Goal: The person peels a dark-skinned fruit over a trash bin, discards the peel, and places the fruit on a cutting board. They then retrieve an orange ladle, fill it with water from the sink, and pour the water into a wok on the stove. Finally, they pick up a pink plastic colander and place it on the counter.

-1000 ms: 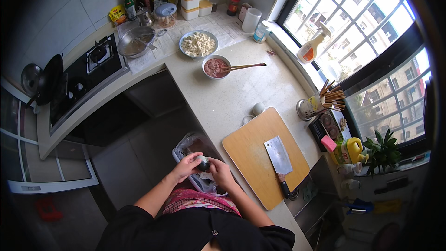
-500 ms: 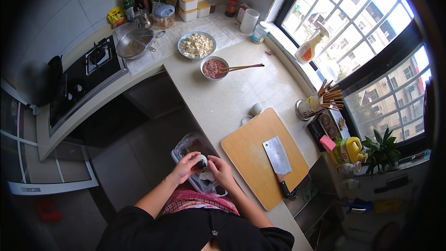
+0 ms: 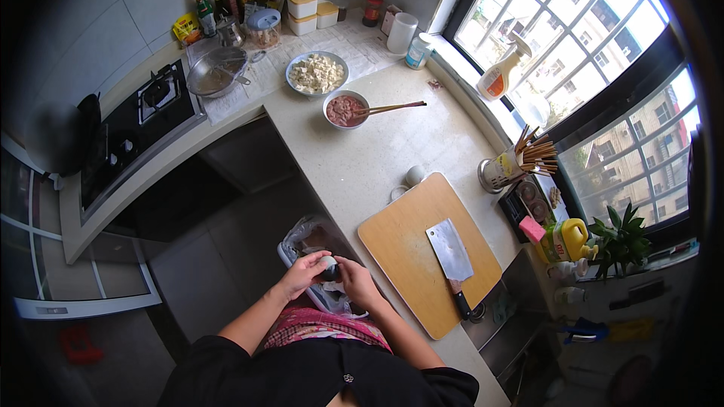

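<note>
While left hand (image 3: 304, 274) grips egg (image 3: 329, 267), right hand (image 3: 357, 282) slants inward.

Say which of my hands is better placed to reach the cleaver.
Probably your right hand: it is nearer the cleaver and the cutting board. Your left hand is farther away, though both hands are at the egg.

black short-sleeved top (image 3: 302, 365) | silvery flower-shaped ornament (image 3: 348, 378) | pink, partly checked lower garment (image 3: 324, 327) | bare hands (image 3: 302, 274)
</note>
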Demonstrator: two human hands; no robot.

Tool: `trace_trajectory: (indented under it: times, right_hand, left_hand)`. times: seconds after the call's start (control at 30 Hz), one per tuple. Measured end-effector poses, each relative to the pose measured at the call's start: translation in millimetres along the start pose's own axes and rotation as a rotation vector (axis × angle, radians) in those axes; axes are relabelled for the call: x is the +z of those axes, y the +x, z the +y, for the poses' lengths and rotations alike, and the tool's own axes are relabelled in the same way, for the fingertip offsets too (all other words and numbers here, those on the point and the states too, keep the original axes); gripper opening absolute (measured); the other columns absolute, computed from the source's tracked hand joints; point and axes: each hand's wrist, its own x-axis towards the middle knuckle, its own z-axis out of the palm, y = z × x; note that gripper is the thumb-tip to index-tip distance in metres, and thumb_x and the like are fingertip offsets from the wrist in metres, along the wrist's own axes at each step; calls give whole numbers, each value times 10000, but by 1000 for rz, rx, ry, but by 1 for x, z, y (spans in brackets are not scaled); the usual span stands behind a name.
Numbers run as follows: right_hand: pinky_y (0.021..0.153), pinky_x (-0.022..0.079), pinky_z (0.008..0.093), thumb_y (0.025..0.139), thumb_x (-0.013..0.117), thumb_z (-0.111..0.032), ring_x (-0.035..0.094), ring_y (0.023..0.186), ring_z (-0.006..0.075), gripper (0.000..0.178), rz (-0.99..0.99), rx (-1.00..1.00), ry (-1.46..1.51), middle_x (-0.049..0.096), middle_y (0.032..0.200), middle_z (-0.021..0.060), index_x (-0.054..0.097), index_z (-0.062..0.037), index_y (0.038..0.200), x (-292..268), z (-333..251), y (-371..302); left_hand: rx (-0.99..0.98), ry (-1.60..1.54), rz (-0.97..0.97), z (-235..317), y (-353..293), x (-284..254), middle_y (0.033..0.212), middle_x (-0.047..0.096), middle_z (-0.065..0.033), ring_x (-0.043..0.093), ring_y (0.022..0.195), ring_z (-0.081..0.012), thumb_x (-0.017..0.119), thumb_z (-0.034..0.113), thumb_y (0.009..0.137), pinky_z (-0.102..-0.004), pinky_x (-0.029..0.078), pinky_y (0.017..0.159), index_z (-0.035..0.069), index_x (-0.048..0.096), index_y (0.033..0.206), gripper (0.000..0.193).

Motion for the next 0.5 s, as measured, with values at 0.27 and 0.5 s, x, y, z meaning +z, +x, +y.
trace_trajectory:
  times: [0.27, 0.5]
  right_hand:
    - [709, 483, 288, 900, 473, -115, 604, 756, 182, 254, 78, -151, -214, 628, 888, 128, 549, 6, 1110, 5, 41, -1]
    - [687, 476, 235, 906, 512, -187, 575, 753, 95, 335, -73, 278, 402, 604, 918, 56, 514, 21, 1167, -1, 12, 4]
  left_hand:
    - [8, -296, -104, -1, 0, -8, 1096, 533, -67, 551, 987, -198, 482, 206, 916, -375, 480, 842, 134, 446, 1161, 258]
    - [20, -244, -27, 1, -2, -3, 1086, 525, -62, 550, 971, -192, 510, 196, 901, -372, 482, 832, 129, 449, 1127, 244]
